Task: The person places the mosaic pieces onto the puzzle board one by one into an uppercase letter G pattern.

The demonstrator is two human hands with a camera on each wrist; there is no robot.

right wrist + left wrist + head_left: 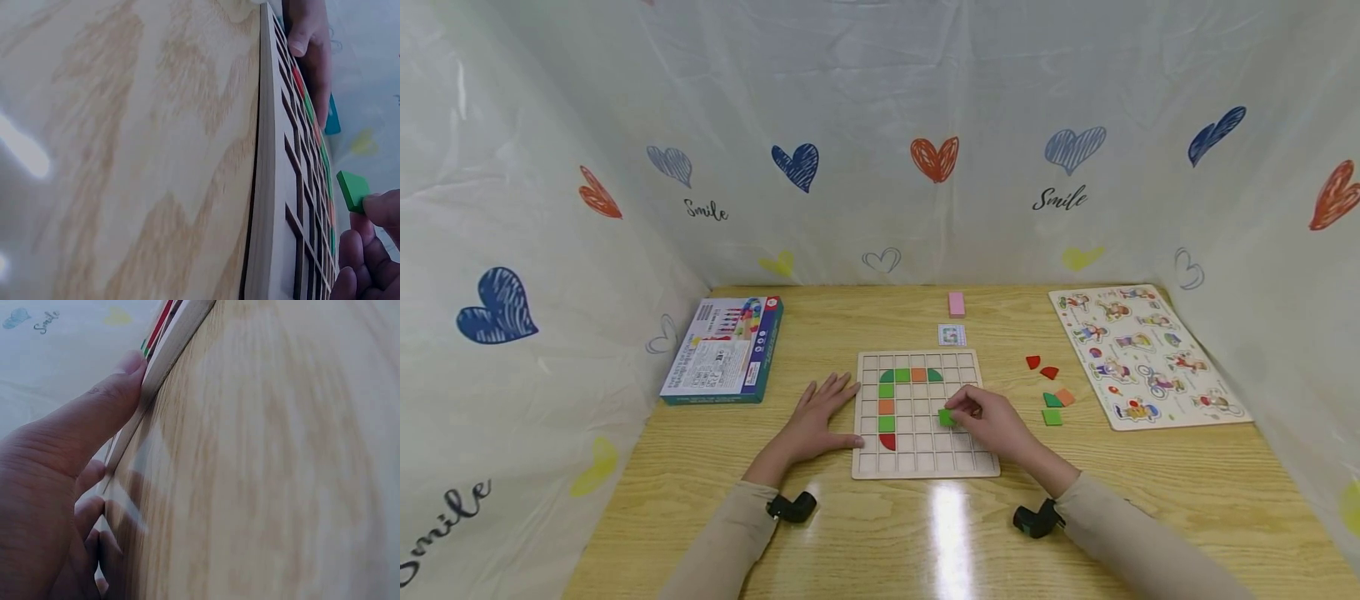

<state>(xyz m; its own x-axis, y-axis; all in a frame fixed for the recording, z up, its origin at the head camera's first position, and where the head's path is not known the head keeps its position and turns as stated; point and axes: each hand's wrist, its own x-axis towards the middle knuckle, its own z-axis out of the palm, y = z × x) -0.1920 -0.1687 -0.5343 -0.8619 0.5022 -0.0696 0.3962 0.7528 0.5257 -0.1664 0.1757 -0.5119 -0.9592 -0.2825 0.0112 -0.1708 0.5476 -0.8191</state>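
Observation:
A wooden grid board lies mid-table, with green, orange and red tiles in some cells, forming an upside-down L with curved pieces at its corners. My right hand pinches a green square tile between thumb and fingertips over the right part of the grid. In the right wrist view the tile is held tilted, off the board's surface. The left hand rests flat at the board's left side, fingers spread. Its thumb touches the board's edge in the left wrist view.
Loose tiles, red, orange and green, lie right of the board. A small pattern card and a pink block sit behind it. A boxed set stands at left, and a picture puzzle board lies at right.

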